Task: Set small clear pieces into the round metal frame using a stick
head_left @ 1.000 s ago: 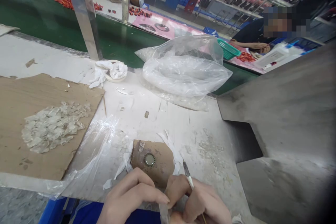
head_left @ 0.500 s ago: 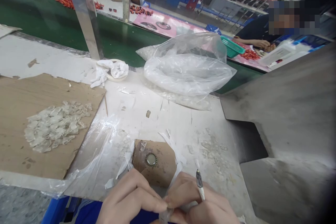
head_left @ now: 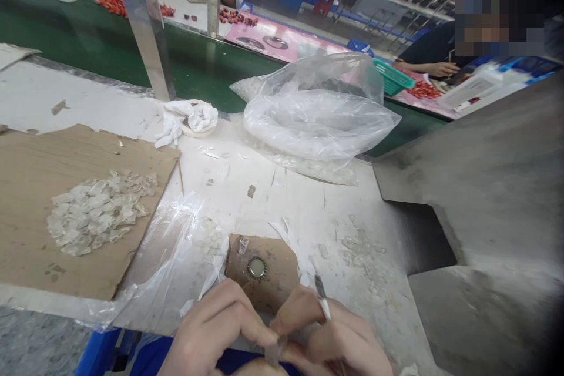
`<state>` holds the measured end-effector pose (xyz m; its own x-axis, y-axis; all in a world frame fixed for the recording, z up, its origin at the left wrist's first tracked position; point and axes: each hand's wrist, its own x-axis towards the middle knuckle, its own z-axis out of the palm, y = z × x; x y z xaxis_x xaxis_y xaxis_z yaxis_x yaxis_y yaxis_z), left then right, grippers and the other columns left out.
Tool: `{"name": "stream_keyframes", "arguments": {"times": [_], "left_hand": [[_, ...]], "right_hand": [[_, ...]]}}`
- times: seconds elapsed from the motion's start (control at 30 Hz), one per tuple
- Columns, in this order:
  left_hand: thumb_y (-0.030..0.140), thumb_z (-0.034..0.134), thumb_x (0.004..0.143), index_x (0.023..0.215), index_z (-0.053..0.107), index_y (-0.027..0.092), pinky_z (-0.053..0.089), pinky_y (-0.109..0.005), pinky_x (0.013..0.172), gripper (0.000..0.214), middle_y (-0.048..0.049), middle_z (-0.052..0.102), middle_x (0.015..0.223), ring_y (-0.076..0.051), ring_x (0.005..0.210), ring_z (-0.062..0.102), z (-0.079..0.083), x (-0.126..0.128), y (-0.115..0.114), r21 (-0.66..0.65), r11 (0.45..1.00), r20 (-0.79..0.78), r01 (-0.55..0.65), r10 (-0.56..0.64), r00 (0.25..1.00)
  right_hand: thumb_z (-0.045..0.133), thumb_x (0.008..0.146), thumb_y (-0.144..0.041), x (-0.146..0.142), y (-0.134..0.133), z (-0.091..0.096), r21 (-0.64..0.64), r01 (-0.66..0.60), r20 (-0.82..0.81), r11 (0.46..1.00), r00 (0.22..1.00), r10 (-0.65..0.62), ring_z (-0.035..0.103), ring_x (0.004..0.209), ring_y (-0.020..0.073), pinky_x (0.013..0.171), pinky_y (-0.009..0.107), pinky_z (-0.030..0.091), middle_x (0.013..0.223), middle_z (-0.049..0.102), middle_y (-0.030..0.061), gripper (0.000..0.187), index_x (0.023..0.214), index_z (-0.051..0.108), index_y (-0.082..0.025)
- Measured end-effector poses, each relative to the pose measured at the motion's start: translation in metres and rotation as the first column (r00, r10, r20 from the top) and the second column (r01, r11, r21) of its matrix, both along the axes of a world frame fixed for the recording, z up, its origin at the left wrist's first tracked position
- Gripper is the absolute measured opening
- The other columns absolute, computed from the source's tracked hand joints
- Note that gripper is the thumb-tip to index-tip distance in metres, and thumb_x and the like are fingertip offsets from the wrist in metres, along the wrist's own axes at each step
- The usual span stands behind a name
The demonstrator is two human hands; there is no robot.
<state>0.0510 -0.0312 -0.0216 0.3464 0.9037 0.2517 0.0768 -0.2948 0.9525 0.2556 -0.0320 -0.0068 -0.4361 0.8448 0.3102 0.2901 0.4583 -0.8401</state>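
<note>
Now tipped farther left than half a second ago, a slim pen-like tool [head_left: 324,304] juts from the right hand [head_left: 341,335], fingers curled around it. Close beside, the bent left hand [head_left: 211,329] pinches a small translucent piece [head_left: 273,353], nearer than the bottle cap [head_left: 257,268] on cardboard [head_left: 282,258].

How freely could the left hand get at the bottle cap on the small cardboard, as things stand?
Probably yes: the bottle cap lies uncovered on the small cardboard, just beyond the left hand. That hand seems to pinch a clear piece, though, so it may need to let go first.
</note>
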Motion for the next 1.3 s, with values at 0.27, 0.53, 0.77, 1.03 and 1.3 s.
{"name": "stream_keyframes", "arguments": {"times": [0.27,0.53,0.77,1.03,1.3], "left_hand": [[0.044,0.067,0.089,0.094,0.072,0.025,0.058,-0.042,0.073,0.020,-0.0049,0.072,0.093,-0.028,0.078,0.068,-0.023,-0.091,0.051,0.206,0.840,-0.620,-0.503,0.509,0.597],[0.025,0.050,0.097,0.104,0.070,0.017,0.053,-0.048,0.084,0.022,-0.0131,0.070,0.105,-0.033,0.099,0.064,-0.038,-0.075,0.058,0.345,0.904,-0.600,-0.250,0.418,0.683],[0.014,0.050,0.094,0.090,0.063,0.022,0.056,-0.041,0.077,0.016,-0.0051,0.072,0.093,-0.026,0.089,0.068,-0.053,-0.054,0.054,0.114,0.979,-0.536,-0.168,0.203,0.820],[0.014,0.059,0.094,0.091,0.068,0.027,0.059,-0.020,0.077,0.016,0.0001,0.070,0.093,-0.014,0.087,0.070,-0.040,-0.047,0.034,0.044,0.943,-0.289,-0.331,0.329,0.899],[0.008,0.073,0.079,0.085,0.076,0.033,0.058,-0.011,0.068,0.026,0.0077,0.076,0.082,-0.010,0.071,0.072,-0.023,-0.020,0.011,-0.169,0.909,-0.023,-0.380,0.382,0.924]], "right_hand": [[0.051,0.101,-0.051,0.028,0.005,-0.022,-0.257,0.299,-0.156,0.919,0.926,-0.344,0.063,0.073,0.0166,0.069,0.026,0.052,0.087,0.070,0.0025,0.029,0.098,0.065,-0.027],[0.055,0.100,-0.048,0.015,-0.004,-0.046,-0.411,0.481,-0.064,0.774,0.832,-0.551,0.063,0.076,0.0174,0.069,0.026,0.052,0.086,0.069,0.0010,0.023,0.108,0.069,-0.031],[0.058,0.099,-0.024,0.000,-0.010,-0.055,-0.145,0.542,0.045,0.828,0.839,-0.542,0.061,0.054,0.0115,0.049,0.016,0.048,0.066,0.065,-0.0040,0.014,0.094,0.070,-0.029],[0.050,0.099,-0.013,-0.009,-0.008,-0.048,0.014,0.421,0.183,0.907,0.891,-0.416,0.068,0.065,0.0117,0.060,0.015,0.053,0.076,0.067,-0.0022,0.020,0.102,0.064,-0.027],[0.053,0.097,-0.013,-0.008,-0.005,-0.047,0.023,0.453,0.147,0.891,0.880,-0.451,0.065,0.059,0.0116,0.055,0.015,0.052,0.071,0.066,-0.0031,0.020,0.099,0.067,-0.027]]}}
